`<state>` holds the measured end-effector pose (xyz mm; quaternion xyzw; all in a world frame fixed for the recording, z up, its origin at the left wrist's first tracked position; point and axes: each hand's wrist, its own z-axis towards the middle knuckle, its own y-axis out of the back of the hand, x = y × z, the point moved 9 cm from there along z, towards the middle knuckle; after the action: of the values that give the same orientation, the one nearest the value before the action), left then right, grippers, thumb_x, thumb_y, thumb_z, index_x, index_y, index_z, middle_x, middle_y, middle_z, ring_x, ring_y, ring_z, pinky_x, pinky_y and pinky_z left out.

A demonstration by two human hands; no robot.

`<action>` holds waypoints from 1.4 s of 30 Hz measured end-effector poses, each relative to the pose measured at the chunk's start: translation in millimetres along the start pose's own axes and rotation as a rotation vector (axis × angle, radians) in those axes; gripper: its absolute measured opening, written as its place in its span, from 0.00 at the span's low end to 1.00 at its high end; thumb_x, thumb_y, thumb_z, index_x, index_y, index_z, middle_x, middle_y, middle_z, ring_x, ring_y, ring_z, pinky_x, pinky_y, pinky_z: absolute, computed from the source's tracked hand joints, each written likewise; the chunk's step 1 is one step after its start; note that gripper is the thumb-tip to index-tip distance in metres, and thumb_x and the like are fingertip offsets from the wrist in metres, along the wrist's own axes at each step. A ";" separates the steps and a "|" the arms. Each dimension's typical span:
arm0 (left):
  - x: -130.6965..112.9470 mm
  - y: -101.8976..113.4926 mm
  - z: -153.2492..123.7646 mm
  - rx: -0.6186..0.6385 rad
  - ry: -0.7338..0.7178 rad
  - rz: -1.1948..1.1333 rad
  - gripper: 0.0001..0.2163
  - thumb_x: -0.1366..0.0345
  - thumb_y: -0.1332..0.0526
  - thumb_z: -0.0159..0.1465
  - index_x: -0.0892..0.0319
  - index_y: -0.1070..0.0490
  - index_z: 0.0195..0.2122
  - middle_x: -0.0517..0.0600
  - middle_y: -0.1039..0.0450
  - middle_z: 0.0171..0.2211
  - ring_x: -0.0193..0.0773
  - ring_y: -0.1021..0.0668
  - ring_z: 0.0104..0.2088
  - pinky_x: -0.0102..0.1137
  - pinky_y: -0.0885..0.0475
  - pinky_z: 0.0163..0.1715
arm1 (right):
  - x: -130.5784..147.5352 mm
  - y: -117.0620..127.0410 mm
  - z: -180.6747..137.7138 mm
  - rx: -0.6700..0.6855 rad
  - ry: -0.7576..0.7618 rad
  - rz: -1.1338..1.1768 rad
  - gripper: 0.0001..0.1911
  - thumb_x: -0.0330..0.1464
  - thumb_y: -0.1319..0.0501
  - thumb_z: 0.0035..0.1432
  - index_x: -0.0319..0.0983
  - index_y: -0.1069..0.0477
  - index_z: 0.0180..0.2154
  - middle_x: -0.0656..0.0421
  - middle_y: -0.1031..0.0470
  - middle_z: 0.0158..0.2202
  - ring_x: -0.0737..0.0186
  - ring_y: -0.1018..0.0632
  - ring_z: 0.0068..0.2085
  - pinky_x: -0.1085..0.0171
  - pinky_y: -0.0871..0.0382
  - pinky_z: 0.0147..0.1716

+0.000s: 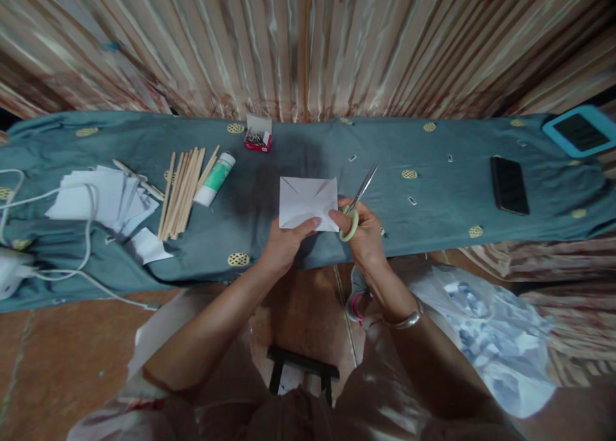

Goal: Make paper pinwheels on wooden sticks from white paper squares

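My left hand (285, 242) pinches the near edge of a white square paper (307, 200) with diagonal cuts, held over the teal cloth-covered table (433, 197). My right hand (363, 232) grips green-handled scissors (359, 200); their blades point up and away just right of the paper, touching its right edge. Both hands are closed on what they hold.
On the left lie a stack of white papers (96, 197), a bundle of wooden sticks (183, 190), a glue tube (215, 179) and white cables (58, 235). A small staple box (258, 134) sits at the back, a black phone (509, 185) at right. A plastic bag of paper scraps (486, 325) lies on the floor.
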<state>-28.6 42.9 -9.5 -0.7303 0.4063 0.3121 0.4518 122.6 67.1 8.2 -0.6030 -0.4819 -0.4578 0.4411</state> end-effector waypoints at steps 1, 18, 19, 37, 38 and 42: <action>-1.0 2.0 1.5 -0.010 -0.009 0.011 0.15 0.64 0.25 0.43 0.61 0.23 0.31 0.51 0.20 0.34 0.40 0.21 0.35 0.35 0.26 0.42 | 0.7 -0.4 -0.6 -0.001 0.001 -0.006 0.23 0.46 0.26 0.36 0.42 0.32 0.29 0.68 0.36 0.22 0.70 0.38 0.24 0.67 0.42 0.25; -57.1 32.7 23.6 -0.117 -0.310 0.095 0.09 0.66 0.28 0.43 0.59 0.26 0.23 0.45 0.25 0.25 0.32 0.26 0.25 0.28 0.32 0.26 | -4.1 -34.6 -45.7 0.721 -0.193 -0.239 0.26 0.54 0.33 0.50 0.39 0.26 0.39 0.60 0.23 0.29 0.65 0.24 0.30 0.64 0.28 0.31; -56.4 32.9 23.8 -0.120 -0.302 0.099 0.09 0.66 0.28 0.43 0.59 0.26 0.23 0.45 0.25 0.25 0.33 0.26 0.25 0.28 0.32 0.25 | -4.7 -34.6 -47.2 0.741 -0.202 -0.251 0.27 0.54 0.33 0.49 0.39 0.26 0.38 0.60 0.24 0.28 0.65 0.24 0.29 0.64 0.28 0.31; -45.5 22.2 17.6 -0.076 -0.183 0.123 0.09 0.67 0.31 0.44 0.59 0.24 0.27 0.48 0.22 0.30 0.39 0.22 0.29 0.33 0.24 0.27 | -4.4 -37.5 -47.6 0.777 -0.187 -0.278 0.26 0.56 0.35 0.50 0.38 0.27 0.30 0.63 0.29 0.23 0.69 0.29 0.24 0.66 0.31 0.26; -45.5 22.5 17.6 -0.078 -0.184 0.122 0.09 0.67 0.31 0.44 0.59 0.24 0.28 0.48 0.22 0.30 0.39 0.22 0.29 0.32 0.24 0.27 | -4.2 -37.7 -47.7 0.779 -0.182 -0.278 0.26 0.56 0.35 0.50 0.38 0.27 0.30 0.63 0.29 0.23 0.69 0.29 0.24 0.66 0.31 0.26; -45.3 22.4 17.6 -0.077 -0.183 0.120 0.10 0.66 0.31 0.44 0.58 0.24 0.29 0.48 0.22 0.31 0.39 0.22 0.30 0.32 0.23 0.27 | -4.6 -37.5 -47.7 0.768 -0.185 -0.279 0.26 0.56 0.34 0.50 0.38 0.26 0.31 0.62 0.28 0.23 0.69 0.28 0.24 0.66 0.30 0.27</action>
<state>-71.3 67.3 11.7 -0.6900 0.3939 0.4193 0.4393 79.0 25.4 16.2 -0.3623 -0.7323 -0.2440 0.5224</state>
